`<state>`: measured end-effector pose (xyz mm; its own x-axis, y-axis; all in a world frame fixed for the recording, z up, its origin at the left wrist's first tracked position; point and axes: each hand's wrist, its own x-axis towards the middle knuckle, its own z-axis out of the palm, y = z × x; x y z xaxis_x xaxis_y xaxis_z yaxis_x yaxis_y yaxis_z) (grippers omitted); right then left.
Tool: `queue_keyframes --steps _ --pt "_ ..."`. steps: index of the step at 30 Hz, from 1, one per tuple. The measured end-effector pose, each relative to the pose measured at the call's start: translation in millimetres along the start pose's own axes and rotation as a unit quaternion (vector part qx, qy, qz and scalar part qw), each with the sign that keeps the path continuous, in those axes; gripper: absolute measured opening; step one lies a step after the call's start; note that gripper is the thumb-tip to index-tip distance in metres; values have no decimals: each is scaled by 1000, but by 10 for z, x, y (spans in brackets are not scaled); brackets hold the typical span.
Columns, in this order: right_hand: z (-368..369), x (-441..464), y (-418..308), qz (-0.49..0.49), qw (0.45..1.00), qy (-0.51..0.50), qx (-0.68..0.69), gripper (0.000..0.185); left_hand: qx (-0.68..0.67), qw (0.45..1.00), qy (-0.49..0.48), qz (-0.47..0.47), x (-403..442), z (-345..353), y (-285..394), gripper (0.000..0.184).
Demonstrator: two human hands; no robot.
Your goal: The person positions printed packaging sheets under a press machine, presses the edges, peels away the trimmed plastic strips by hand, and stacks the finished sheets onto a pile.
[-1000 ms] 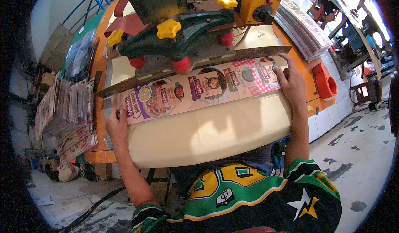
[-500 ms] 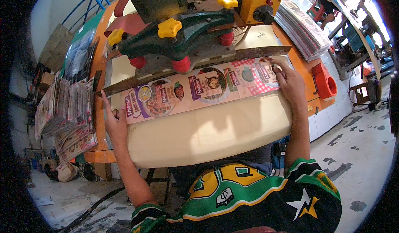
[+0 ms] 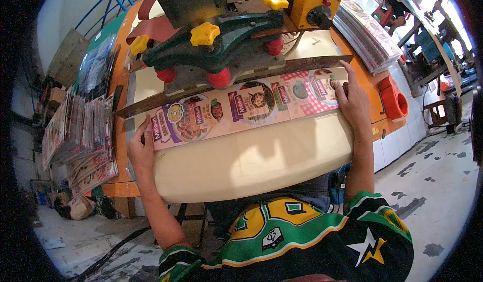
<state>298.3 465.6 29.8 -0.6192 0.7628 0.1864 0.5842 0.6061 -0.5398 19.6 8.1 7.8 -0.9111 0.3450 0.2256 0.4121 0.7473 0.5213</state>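
A long printed sheet with food pictures lies across a cream board, close along a dark metal bar. Above the bar stands a dark green machine head with yellow star knobs and red feet. My left hand touches the sheet's left end, index finger stretched up along the edge and the other fingers curled. At the right end rests my right hand, its index finger extended to the bar's end, the thumb on the sheet and the other fingers bent.
Stacked printed packs stand at the left edge; another stack lies at the back right. A red holder is fixed to the orange table's right edge. A yellow control box sits behind. A person is far off right.
My left index finger has moved from the bar's left end back to the sheet's edge. My right index finger has straightened upward to the bar. The sheet looks unmoved.
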Motion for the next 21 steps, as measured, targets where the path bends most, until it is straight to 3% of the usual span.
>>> queue_keyframes --steps 3,7,12,15,21 --pt "81 62 220 -74 995 -15 -72 35 3 1000 9 3 -10 3 7 40" --pt "87 86 251 -55 998 -22 -1 34 50 995 -16 -79 -16 -28 32 40" --pt "-17 22 30 -25 995 -41 -83 37 14 997 45 59 0 100 -192 42" --pt "84 60 254 -110 989 -25 -95 40 20 998 29 44 -5 80 -146 42" --pt "82 79 221 -66 989 -52 -122 44 88 996 -7 0 10 24 -55 42"
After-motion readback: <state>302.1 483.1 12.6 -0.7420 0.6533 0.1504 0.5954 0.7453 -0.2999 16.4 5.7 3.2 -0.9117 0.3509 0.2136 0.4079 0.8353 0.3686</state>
